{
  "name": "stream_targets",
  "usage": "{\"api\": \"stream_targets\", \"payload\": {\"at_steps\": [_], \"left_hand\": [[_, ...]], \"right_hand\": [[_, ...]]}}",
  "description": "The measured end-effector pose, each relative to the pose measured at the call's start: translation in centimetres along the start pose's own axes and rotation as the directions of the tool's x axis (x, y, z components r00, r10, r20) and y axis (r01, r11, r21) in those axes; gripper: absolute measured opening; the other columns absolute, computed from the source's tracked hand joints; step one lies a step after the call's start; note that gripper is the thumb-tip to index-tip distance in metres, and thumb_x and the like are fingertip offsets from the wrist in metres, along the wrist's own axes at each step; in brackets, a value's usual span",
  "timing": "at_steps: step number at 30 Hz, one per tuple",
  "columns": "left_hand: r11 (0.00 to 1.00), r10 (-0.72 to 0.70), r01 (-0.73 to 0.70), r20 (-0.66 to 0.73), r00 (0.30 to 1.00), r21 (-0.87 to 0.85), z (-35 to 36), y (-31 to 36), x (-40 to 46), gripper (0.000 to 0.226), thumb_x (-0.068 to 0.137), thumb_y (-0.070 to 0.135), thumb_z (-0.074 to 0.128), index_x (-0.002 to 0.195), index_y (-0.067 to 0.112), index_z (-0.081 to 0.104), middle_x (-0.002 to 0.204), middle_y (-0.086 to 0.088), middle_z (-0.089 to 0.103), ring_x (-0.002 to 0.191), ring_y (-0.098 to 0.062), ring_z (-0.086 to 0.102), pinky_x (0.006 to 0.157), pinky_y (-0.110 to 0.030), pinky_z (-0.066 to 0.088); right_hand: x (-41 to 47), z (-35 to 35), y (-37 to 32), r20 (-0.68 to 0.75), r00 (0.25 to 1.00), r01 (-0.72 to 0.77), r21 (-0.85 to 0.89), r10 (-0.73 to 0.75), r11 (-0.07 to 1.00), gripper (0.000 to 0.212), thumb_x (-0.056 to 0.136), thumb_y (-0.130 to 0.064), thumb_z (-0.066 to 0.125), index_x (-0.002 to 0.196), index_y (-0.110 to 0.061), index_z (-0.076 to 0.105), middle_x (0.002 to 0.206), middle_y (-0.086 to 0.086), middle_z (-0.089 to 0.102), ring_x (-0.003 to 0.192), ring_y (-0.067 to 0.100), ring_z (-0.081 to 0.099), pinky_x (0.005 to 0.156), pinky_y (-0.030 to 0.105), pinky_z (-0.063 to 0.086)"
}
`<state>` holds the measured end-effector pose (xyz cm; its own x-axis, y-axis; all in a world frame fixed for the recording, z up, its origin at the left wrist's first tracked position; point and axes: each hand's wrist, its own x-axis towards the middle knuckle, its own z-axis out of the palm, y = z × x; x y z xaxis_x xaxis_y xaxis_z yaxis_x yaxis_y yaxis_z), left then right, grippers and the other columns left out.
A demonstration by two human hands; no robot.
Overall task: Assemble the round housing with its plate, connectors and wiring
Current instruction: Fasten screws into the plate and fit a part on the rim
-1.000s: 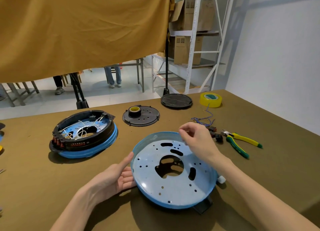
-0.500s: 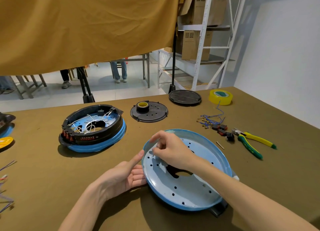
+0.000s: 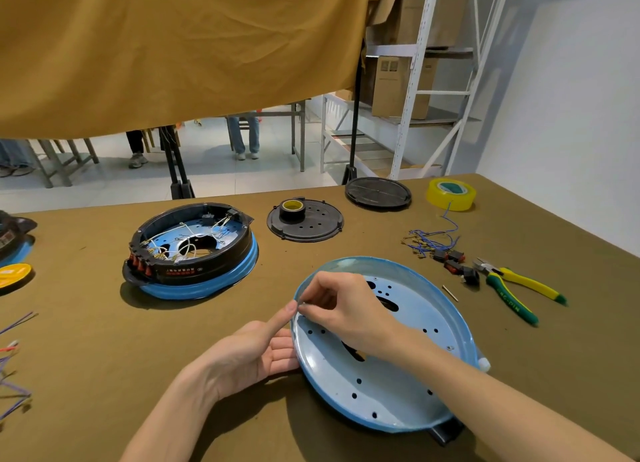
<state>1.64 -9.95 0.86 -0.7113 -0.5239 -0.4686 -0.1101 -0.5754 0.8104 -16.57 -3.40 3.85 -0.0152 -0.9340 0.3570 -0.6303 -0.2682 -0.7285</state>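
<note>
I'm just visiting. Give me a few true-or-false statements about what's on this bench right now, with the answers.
1. The pliers lie right of the blue plate. True.
2. The right hand holds the pliers. False: its fingers pinch something small at the plate's left rim.
3. The left hand rests against the plate's left edge. True.
4. The yellow tape sits on the plate. False: it sits at the table's far right.
</note>
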Motion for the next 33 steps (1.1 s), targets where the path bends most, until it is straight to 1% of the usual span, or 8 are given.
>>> {"api": "stream_targets", "payload": {"at_steps": [7, 10, 14, 17, 23, 26, 29, 33], "left_hand": [[1.0, 0.003, -0.003, -0.002, 1.0, -0.004, -0.01, -0.06, 0.01, 0.076, 0.08, 0.049, 0.073, 0.129, -0.008, 0.059, 0.121, -0.027, 0.071, 0.115, -0.035, 0.071, 0.098, -0.041, 0.057], [1.0, 0.003, -0.003, -0.001, 1.0, 0.008, -0.02, -0.07, 0.03, 0.079, 0.078, 0.05, 0.075, 0.129, -0.007, 0.059, 0.121, -0.027, 0.071, 0.115, -0.034, 0.071, 0.099, -0.041, 0.057], [1.0, -0.009, 0.009, -0.004, 1.0, 0.0, -0.1, -0.03, 0.06, 0.08, 0.078, 0.05, 0.076, 0.131, -0.006, 0.057, 0.122, -0.026, 0.071, 0.116, -0.034, 0.07, 0.099, -0.042, 0.057], [1.0, -0.006, 0.006, -0.004, 1.0, 0.009, -0.19, -0.1, 0.08, 0.08, 0.077, 0.05, 0.077, 0.131, -0.006, 0.057, 0.122, -0.026, 0.071, 0.116, -0.035, 0.071, 0.098, -0.042, 0.058], [1.0, -0.004, 0.004, -0.017, 1.0, 0.008, -0.22, -0.15, 0.17, 0.083, 0.076, 0.05, 0.078, 0.131, -0.007, 0.056, 0.121, -0.027, 0.071, 0.115, -0.035, 0.071, 0.098, -0.043, 0.057], [1.0, -0.01, 0.01, -0.014, 1.0, 0.019, -0.28, -0.14, 0.13, 0.082, 0.077, 0.05, 0.078, 0.132, -0.007, 0.056, 0.121, -0.027, 0.071, 0.115, -0.035, 0.071, 0.1, -0.043, 0.057], [1.0, -0.013, 0.013, -0.025, 1.0, 0.014, -0.22, -0.12, 0.18, 0.083, 0.075, 0.05, 0.079, 0.131, -0.007, 0.057, 0.12, -0.027, 0.072, 0.114, -0.035, 0.071, 0.098, -0.043, 0.057], [1.0, -0.011, 0.011, -0.031, 0.999, 0.023, -0.16, -0.14, 0.25, 0.083, 0.074, 0.051, 0.078, 0.13, -0.006, 0.058, 0.119, -0.026, 0.072, 0.113, -0.034, 0.072, 0.098, -0.042, 0.058]], "right_hand": [[-0.5, -0.3, -0.19, 0.05, 0.998, 0.048, -0.15, -0.041, 0.987, 0.012, 0.093, -0.021, 0.071, 0.099, -0.018, 0.082, 0.089, -0.006, 0.07, 0.078, 0.009, 0.062, 0.071, 0.024, 0.053], [-0.31, -0.33, -0.33, 0.051, 0.999, 0.005, -0.15, 0.003, 0.989, 0.013, 0.093, -0.022, 0.072, 0.101, -0.021, 0.082, 0.089, -0.01, 0.067, 0.079, 0.004, 0.059, 0.071, 0.017, 0.047], [0.06, -0.32, -0.58, 0.038, 0.998, -0.051, -0.145, 0.057, 0.988, 0.01, 0.09, -0.025, 0.076, 0.096, -0.021, 0.083, 0.087, -0.01, 0.069, 0.081, 0.007, 0.062, 0.072, 0.023, 0.052], [-0.29, -0.19, -0.68, 0.039, 0.998, -0.045, -0.156, 0.052, 0.987, 0.009, 0.091, -0.028, 0.075, 0.095, -0.022, 0.081, 0.087, -0.013, 0.066, 0.08, 0.005, 0.06, 0.071, 0.018, 0.049], [-0.37, 0.13, -0.79, -0.007, 0.997, -0.073, -0.198, 0.073, 0.977, 0.016, 0.091, -0.03, 0.076, 0.087, -0.015, 0.077, 0.084, -0.006, 0.065, 0.077, 0.01, 0.058, 0.069, 0.022, 0.049], [-0.45, 0.14, -0.82, 0.046, 0.997, -0.055, -0.184, 0.064, 0.981, 0.014, 0.091, -0.031, 0.075, 0.092, -0.017, 0.075, 0.085, -0.009, 0.064, 0.077, 0.007, 0.058, 0.069, 0.019, 0.049], [-0.35, -0.52, -0.53, 0.075, 0.994, -0.068, -0.098, 0.075, 0.993, 0.008, 0.092, -0.023, 0.073, 0.099, -0.02, 0.076, 0.085, -0.008, 0.068, 0.075, 0.007, 0.061, 0.068, 0.02, 0.051], [-0.08, -0.41, -0.31, 0.069, 0.994, -0.071, -0.145, 0.082, 0.987, 0.003, 0.09, -0.021, 0.074, 0.092, -0.02, 0.076, 0.084, -0.008, 0.069, 0.074, 0.008, 0.061, 0.065, 0.018, 0.05]]}}
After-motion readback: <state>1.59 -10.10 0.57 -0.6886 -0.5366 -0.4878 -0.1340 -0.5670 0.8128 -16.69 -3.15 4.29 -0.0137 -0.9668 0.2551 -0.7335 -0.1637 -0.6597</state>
